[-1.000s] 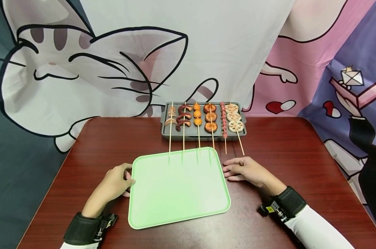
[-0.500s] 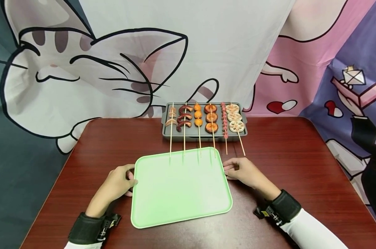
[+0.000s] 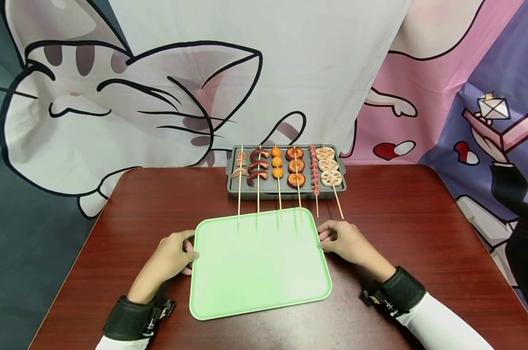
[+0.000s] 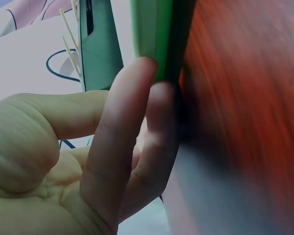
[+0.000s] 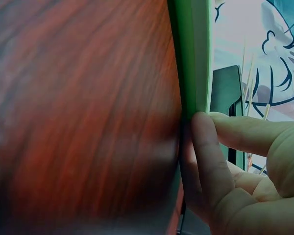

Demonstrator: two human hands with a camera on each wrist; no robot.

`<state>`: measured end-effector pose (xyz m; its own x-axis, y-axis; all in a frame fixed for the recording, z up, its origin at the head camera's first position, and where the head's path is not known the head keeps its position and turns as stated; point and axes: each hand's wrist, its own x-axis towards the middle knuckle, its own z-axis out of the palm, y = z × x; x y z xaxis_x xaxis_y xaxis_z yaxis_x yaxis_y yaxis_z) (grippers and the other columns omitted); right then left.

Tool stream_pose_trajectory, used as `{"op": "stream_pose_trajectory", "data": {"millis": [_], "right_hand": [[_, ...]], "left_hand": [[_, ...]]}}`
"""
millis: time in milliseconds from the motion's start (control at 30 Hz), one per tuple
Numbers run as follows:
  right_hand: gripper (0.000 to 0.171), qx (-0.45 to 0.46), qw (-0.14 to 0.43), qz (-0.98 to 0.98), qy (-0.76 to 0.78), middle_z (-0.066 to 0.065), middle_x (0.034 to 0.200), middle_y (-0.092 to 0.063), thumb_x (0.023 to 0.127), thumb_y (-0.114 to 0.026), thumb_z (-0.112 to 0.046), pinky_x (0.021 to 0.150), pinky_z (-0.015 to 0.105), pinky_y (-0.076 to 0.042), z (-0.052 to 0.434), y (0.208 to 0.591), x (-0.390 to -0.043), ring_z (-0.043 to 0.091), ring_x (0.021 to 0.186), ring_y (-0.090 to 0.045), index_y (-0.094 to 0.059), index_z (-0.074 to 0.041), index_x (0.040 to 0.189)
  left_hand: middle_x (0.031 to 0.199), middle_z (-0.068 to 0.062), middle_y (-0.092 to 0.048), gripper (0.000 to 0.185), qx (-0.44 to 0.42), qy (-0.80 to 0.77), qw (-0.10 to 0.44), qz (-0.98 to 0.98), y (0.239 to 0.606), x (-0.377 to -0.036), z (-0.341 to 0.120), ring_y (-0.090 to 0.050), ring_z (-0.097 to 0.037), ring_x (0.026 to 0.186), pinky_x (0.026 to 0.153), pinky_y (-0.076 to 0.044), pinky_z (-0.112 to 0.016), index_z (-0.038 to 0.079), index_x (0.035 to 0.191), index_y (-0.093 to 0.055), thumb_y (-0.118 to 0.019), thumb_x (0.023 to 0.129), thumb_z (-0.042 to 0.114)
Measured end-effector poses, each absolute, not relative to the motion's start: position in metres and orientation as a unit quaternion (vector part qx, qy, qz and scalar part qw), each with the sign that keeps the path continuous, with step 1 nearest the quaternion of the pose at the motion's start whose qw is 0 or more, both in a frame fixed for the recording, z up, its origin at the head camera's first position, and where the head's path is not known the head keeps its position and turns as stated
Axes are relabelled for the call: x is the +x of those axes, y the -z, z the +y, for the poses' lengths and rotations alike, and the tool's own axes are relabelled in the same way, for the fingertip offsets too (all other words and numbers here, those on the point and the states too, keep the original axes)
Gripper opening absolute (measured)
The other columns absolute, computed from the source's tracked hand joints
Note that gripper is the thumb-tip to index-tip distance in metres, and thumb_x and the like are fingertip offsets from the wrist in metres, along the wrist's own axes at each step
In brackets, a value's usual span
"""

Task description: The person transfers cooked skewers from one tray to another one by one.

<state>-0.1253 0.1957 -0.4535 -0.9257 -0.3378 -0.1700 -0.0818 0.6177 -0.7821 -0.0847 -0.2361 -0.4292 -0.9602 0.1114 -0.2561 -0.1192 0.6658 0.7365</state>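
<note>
A light green tray (image 3: 257, 267) with rounded corners lies slightly turned on the dark red table, its surface bare. At its left edge my left hand (image 3: 169, 257) grips the rim, thumb at the top edge. In the left wrist view the fingertips (image 4: 144, 66) meet the side of the tray, with another finger low beside the tabletop. My right hand (image 3: 344, 243) holds the opposite edge near the far right corner. The right wrist view has its fingers (image 5: 206, 132) bent and close together right at the green rim.
Behind the green tray stands a grey grill pan (image 3: 285, 194) holding several food skewers, among them lotus root slices (image 3: 331, 178), orange balls (image 3: 278, 172) and mushrooms (image 3: 296, 180). Several stick ends overlap the tray's far edge. A printed cartoon cloth (image 3: 180, 97) hangs behind the table (image 3: 399, 204).
The green tray has slid a little to the right, with my left hand following. My right hand's fingers have drawn in and bent at the right rim.
</note>
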Motion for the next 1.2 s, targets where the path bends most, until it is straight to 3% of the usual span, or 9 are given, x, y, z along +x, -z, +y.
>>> {"op": "stream_pose_trajectory", "data": {"millis": [1200], "right_hand": [[0.024, -0.103, 0.155, 0.892, 0.412, 0.006, 0.092, -0.070, 0.088, -0.078, -0.005, 0.067, 0.022, -0.060, 0.234, 0.446, -0.120, 0.016, 0.083, -0.067, -0.069, 0.002, 0.109]], "left_hand": [[0.073, -0.011, -0.055, 0.058, 0.027, -0.397, 0.160, 0.903, 0.429, -0.112, -0.197, -0.064, -0.020, 0.049, 0.051, -0.062, -0.032, -0.009, 0.148, -0.048, -0.066, 0.093, -0.009]]}}
